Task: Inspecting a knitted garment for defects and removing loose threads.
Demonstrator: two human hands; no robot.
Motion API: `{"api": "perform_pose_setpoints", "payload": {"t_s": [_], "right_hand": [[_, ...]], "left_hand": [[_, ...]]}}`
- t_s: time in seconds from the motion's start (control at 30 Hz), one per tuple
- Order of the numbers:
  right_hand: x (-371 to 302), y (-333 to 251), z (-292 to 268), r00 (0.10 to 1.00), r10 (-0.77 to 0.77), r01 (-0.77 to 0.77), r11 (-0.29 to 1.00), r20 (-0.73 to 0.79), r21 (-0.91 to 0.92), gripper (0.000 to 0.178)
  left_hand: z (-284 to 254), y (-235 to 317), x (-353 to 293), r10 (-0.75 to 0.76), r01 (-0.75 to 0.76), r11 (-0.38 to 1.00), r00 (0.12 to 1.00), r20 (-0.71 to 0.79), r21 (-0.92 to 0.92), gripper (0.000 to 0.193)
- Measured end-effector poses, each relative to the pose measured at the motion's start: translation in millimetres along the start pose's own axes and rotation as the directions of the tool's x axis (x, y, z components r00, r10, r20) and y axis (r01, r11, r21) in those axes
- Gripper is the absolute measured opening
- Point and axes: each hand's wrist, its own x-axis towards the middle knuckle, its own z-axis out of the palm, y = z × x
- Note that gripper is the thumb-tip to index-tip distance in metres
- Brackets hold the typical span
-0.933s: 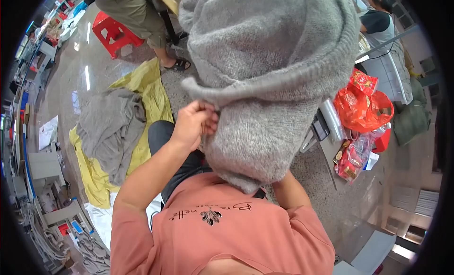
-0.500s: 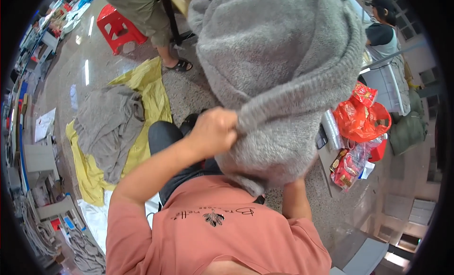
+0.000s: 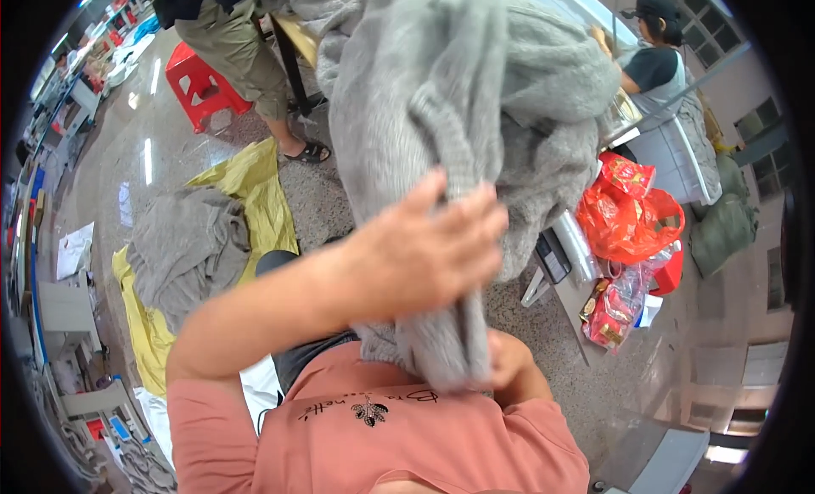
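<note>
A fuzzy grey knit sweater (image 3: 382,129) hangs gathered in folds in front of my body. A narrow ribbed band (image 3: 450,142) runs down its middle. My left hand (image 3: 441,252) reaches across the front of the sweater with fingers apart, slightly blurred; they lie over the fabric and do not close round it. Low down, close to my shirt, my right hand (image 3: 503,360) has its fingers curled at the sweater's bunched lower end, partly hidden by the cloth.
More grey knit (image 3: 560,87) is heaped behind, at the table. To the left, grey garments (image 3: 191,244) lie on a yellow sheet (image 3: 267,188). A red stool (image 3: 199,82) and a standing person (image 3: 225,44) are beyond. At right are a red plastic bag (image 3: 632,214) and another person (image 3: 654,65).
The sweater has gone from spread wide to a narrower, gathered bundle. My left hand has released the ribbed edge and moved right across it. My right hand has come out from behind the cloth.
</note>
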Motion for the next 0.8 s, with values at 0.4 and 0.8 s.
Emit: {"api": "perform_pose_setpoints", "payload": {"t_s": [0.4, 0.8], "right_hand": [[-9, -22, -21, 0.71, -0.682, -0.176, 0.073, -0.178, -0.982, 0.031], [1, -33, -19, 0.65, -0.585, 0.009, 0.644, -0.485, -0.765, 0.032]], "left_hand": [[-169, -85, -217, -0.803, 0.492, 0.515, -0.01, -0.596, -0.702, 0.016], [-144, 8, -183, -0.983, 0.781, 0.087, 0.168, 0.074, -0.618, 0.021]]}}
